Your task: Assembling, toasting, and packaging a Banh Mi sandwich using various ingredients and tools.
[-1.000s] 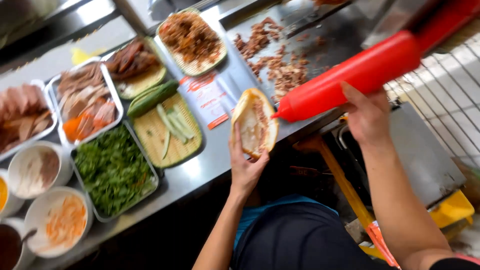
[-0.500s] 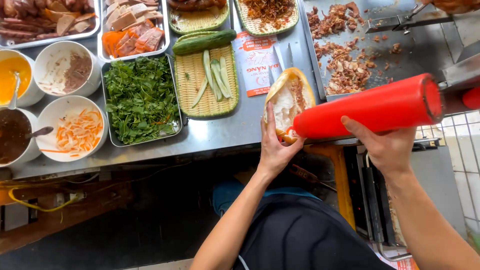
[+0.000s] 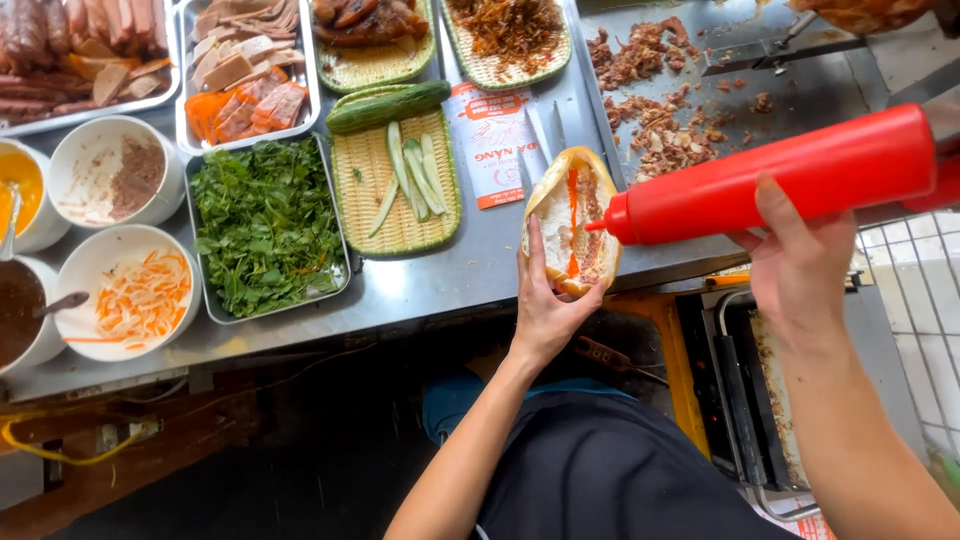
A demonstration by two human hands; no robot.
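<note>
Left hand [image 3: 548,305] cradles a split baguette [image 3: 570,220] above the steel desk [image 3: 480,265]; right hand [image 3: 800,270] grips a red squeeze bottle [image 3: 780,180], nozzle at the filling.

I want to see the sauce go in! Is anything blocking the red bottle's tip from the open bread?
Nothing visible does. The red bottle, held by the right hand, points its tip straight into the open bread in the left hand.

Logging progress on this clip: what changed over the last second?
The red squeeze bottle swung down from a raised slant to nearly level, its nozzle now at the split bread roll, where an orange-red sauce line shows. The left hand holds the roll and the right hand the bottle, as before.
</note>
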